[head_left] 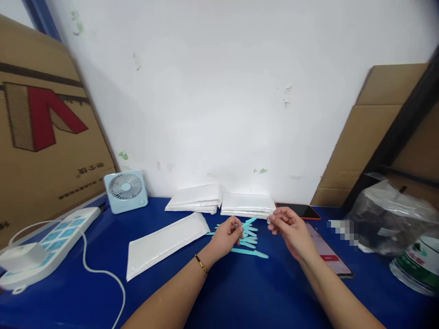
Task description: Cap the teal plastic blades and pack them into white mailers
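Note:
My left hand (224,240) is closed in a pinch on a slim teal eyebrow razor (251,220), whose end points up to the right. Across a small gap, the fingertips of my right hand (290,230) pinch a small whitish, see-through piece (269,220), perhaps a blade cover. Several more teal razors (252,242) lie in a loose pile beneath and beside my left hand, partly hidden by it. One razor (255,253) lies nearest me, below the pile. Left of the hand, a white padded envelope (168,245) rests flat on the blue table (233,297).
Two stacks of white envelopes, a left stack (194,199) and a right stack (247,204), stand against the wall. A blue fan (126,191) and a corded power strip (68,235) sit left. An orange-edged phone (298,210), a larger device (331,251) and a plastic-wrapped roll (387,219) lie right.

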Demonstrator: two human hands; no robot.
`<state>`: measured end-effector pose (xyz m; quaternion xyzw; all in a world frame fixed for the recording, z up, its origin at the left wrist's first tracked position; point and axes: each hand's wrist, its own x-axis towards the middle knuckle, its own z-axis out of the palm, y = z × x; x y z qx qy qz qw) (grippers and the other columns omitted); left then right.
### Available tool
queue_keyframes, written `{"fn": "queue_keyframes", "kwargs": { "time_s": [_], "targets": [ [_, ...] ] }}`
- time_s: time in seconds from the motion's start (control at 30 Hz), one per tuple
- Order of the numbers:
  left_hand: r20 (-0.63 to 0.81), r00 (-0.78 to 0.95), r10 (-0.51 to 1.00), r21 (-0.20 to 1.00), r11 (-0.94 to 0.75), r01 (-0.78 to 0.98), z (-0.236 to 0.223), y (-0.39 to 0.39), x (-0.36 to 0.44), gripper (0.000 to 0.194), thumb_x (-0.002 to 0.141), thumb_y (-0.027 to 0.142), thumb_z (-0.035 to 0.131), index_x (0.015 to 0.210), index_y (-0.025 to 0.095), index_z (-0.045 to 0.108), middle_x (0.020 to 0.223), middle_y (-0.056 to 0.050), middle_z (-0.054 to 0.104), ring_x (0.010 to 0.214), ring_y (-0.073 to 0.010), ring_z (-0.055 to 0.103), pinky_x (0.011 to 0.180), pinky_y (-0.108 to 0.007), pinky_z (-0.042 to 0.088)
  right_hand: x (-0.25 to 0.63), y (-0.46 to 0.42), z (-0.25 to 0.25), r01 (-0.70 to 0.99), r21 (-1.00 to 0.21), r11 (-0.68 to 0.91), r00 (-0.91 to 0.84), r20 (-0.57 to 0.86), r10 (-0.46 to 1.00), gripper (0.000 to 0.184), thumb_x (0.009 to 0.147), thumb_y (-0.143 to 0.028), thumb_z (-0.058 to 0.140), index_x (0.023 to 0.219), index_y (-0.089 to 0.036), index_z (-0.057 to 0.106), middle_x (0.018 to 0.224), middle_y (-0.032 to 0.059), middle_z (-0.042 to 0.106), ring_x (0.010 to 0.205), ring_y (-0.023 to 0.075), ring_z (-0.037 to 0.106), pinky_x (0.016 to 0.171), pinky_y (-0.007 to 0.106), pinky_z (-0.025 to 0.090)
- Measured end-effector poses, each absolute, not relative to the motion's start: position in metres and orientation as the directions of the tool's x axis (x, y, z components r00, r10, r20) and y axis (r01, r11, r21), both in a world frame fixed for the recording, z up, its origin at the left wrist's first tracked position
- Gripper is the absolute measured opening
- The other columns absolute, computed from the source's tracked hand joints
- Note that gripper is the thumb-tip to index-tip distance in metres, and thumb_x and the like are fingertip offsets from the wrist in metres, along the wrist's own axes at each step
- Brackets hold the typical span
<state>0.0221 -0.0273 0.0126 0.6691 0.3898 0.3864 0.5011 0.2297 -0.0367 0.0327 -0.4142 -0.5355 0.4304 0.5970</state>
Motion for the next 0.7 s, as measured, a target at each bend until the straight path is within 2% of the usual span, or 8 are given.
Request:
{"fn": "queue_keyframes", "kwargs": {
  "time_s": [0.07,0.13,0.3,0.5,0.7],
  "targets": [
    [0.102,0.417,0.903,0.980,-0.163,0.114,0.012,-0.029,0.025,0.024,0.081,0.040,0.049,0.085,0.017,0.042,0.066,0.004,0.053,0.049,-0.0054,0.048,0.050,-0.019,0.036,0.218,-0.038,0.035,-0.199,-0.936,0.291,0.163,0.261,0.951,0.039,0.069,-0.035,0.067,0.102,-0.020,0.051,0.071,-0.0004,0.058,0.054,0.0112,0.055,0.045,0.020,0.040],
    [0.089,0.431,0.898,0.984,-0.146,0.102,0.013,-0.031,0.026,0.026,0.081,0.042,0.050,0.085,0.017,0.042,0.067,0.004,0.053,0.050,-0.0054,0.047,0.050,-0.019,0.035,0.208,-0.040,0.037,-0.245,-0.925,0.290,0.208,0.242,0.948,0.044,0.067,-0.036,0.069,0.105,-0.020,0.052,0.072,-0.0002,0.058,0.053,0.0110,0.055,0.042,0.019,0.037],
    [0.067,0.442,0.894,0.986,-0.127,0.107,0.016,-0.033,0.028,0.029,0.080,0.044,0.051,0.085,0.018,0.042,0.067,0.004,0.052,0.051,-0.0053,0.046,0.050,-0.019,0.033,0.201,-0.042,0.037,-0.294,-0.893,0.342,0.339,0.237,0.911,0.035,0.068,-0.038,0.068,0.092,-0.021,0.050,0.075,-0.0009,0.058,0.049,0.0087,0.053,0.039,0.017,0.032],
    [0.067,0.451,0.890,0.985,-0.132,0.115,0.015,-0.032,0.029,0.028,0.081,0.045,0.050,0.085,0.018,0.042,0.067,0.004,0.051,0.051,-0.0053,0.045,0.050,-0.018,0.032,0.199,-0.043,0.036,-0.262,-0.900,0.349,0.317,0.261,0.912,0.035,0.068,-0.040,0.068,0.089,-0.020,0.049,0.062,-0.0050,0.052,0.043,0.0079,0.050,0.036,0.017,0.028],
    [0.070,0.457,0.887,0.984,-0.136,0.114,0.015,-0.032,0.031,0.029,0.081,0.045,0.049,0.084,0.018,0.041,0.067,0.003,0.051,0.051,-0.0056,0.044,0.049,-0.018,0.032,0.189,-0.044,0.029,-0.231,-0.921,0.315,0.230,0.263,0.937,0.032,0.067,-0.041,0.069,0.085,-0.020,0.052,0.060,-0.0047,0.056,0.044,0.0088,0.052,0.038,0.017,0.031]
  ]
}}
